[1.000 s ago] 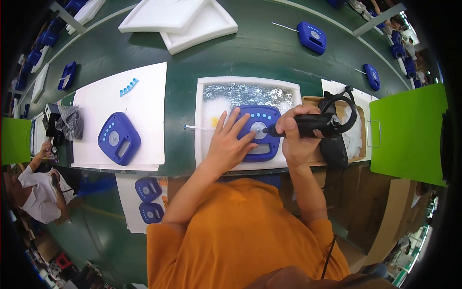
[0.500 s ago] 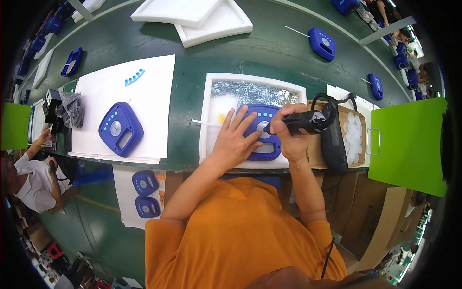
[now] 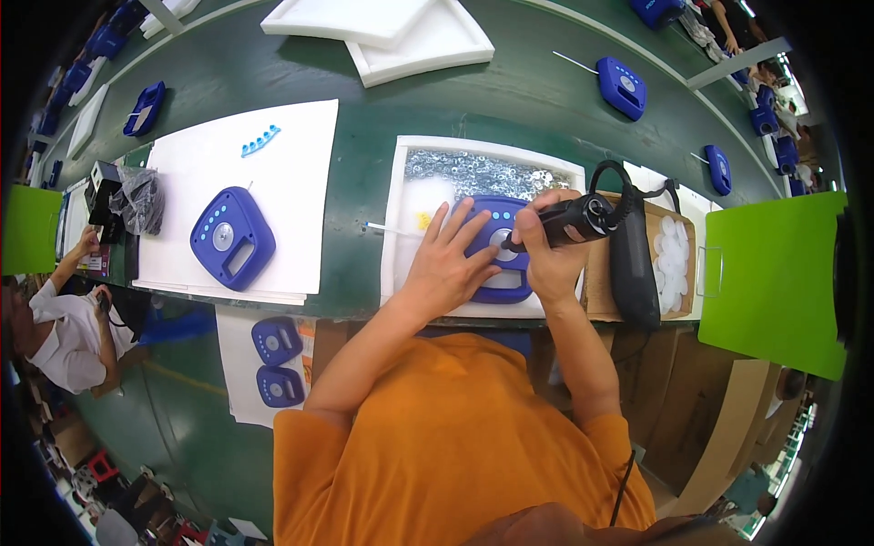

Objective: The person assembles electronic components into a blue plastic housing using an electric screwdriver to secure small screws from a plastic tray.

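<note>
A blue plastic housing (image 3: 499, 296) with light-blue buttons and a pale round dial (image 3: 500, 238) lies in a white foam tray (image 3: 395, 191). My left hand (image 3: 444, 273) rests on its left side, fingers stretched and spread. In my right hand (image 3: 552, 266) is a black electric screwdriver (image 3: 575, 221), held tilted, its tip down at the dial. The exact contact point is partly hidden by the fingers and tool. A white stick (image 3: 391, 228) pokes out to the left of the housing.
Many small shiny metal parts (image 3: 482, 171) fill the tray's far side. To the right stands a cardboard box (image 3: 596, 282) of white discs (image 3: 672, 259), with a black holder (image 3: 632, 268) beside it. Another blue housing (image 3: 233, 238) lies on white sheets (image 3: 296, 182). A co-worker (image 3: 73, 332) sits far left.
The view has shifted slightly, so the bench things sit a little differently in it. The screwdriver leans slightly lower, with its tip still at the dial. My left hand stays on the housing.
</note>
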Motion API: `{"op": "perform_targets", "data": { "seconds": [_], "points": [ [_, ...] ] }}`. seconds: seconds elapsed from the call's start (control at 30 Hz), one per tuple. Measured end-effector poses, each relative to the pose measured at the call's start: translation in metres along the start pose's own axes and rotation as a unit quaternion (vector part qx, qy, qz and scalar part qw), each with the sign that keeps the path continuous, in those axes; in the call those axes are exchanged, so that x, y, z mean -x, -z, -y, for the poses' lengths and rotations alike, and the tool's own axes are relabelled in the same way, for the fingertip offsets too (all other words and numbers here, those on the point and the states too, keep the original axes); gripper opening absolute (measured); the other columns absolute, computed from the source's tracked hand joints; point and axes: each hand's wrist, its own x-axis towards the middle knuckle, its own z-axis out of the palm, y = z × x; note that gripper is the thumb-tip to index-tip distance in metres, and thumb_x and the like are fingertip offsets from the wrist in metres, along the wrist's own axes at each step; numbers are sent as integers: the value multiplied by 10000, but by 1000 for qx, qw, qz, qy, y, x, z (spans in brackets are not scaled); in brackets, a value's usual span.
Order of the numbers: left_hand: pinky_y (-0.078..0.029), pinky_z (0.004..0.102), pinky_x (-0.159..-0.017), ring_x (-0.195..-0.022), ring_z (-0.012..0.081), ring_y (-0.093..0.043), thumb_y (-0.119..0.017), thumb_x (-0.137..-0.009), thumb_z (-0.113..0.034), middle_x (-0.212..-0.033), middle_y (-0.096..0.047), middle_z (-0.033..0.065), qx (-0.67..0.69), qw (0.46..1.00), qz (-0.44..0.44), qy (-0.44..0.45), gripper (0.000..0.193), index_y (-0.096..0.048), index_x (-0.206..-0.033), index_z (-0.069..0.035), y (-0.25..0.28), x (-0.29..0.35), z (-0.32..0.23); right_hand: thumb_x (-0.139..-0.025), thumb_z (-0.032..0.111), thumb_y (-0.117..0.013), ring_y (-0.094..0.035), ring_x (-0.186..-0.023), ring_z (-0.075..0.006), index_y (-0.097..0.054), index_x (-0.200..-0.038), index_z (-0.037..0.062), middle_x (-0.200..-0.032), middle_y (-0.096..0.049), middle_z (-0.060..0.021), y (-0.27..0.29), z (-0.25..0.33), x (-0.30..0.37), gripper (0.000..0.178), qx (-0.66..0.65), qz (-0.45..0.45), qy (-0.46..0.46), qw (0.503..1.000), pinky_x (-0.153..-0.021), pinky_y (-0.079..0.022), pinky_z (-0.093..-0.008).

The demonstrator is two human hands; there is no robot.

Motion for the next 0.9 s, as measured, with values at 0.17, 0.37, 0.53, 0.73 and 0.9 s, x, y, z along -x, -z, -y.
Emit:
{"op": "perform_targets", "data": {
  "seconds": [0.17, 0.37, 0.53, 0.73, 0.9],
  "points": [
    [-334, 667, -1348, -1620, 456, -473, -863, -988, -368, -1608, -637, 181, 0, 1000, -1, 4, 284, -873, -1188, -166, 0, 1, 1, -1014, 32, -898, -690, -786, -105, -644, -1176, 45, -929, -716, -29, 3, -2, -3, 302, -5, 27, 0, 1000, -691, -564, -268],
    [-333, 666, -1349, -1619, 454, -475, -859, -992, -365, -1609, -638, 180, -6, 1000, 2, 3, 279, -876, -1191, -170, 0, 1, 1, -1010, 35, -905, -680, -770, -104, -642, -1179, 45, -930, -720, -33, 4, -3, -5, 313, -20, 31, -1, 999, -682, -559, -270],
    [-333, 668, -1347, -1612, 459, -481, -858, -995, -358, -1606, -639, 180, -6, 1000, 6, 2, 267, -872, -1184, -169, 1, 0, -2, -1004, 21, -906, -687, -812, -109, -641, -1226, 46, -956, -710, -37, 9, 1, -3, 347, -26, 32, -19, 999, -721, -558, -260],
    [-344, 665, -1340, -1611, 460, -483, -876, -979, -352, -1606, -641, 171, -9, 1000, 9, -1, 267, -862, -1175, -170, 0, -1, 1, -1028, 263, -908, -684, -982, -219, -554, -1415, 43, -1048, -668, -96, 24, 19, -5, 569, -77, 126, -32, 989, -903, -584, -392],
    [-337, 648, -1356, -1627, 463, -480, -894, -966, -320, -1640, -637, 160, -4, 1000, 21, 7, 308, -858, -1232, -168, 4, -2, 0, -1136, 245, -662, -693, -1078, -221, -476, -1564, -18, -1196, -677, -144, 70, 57, -27, 536, -86, 7, -19, 996, -1026, -579, -416]
  ]
}}
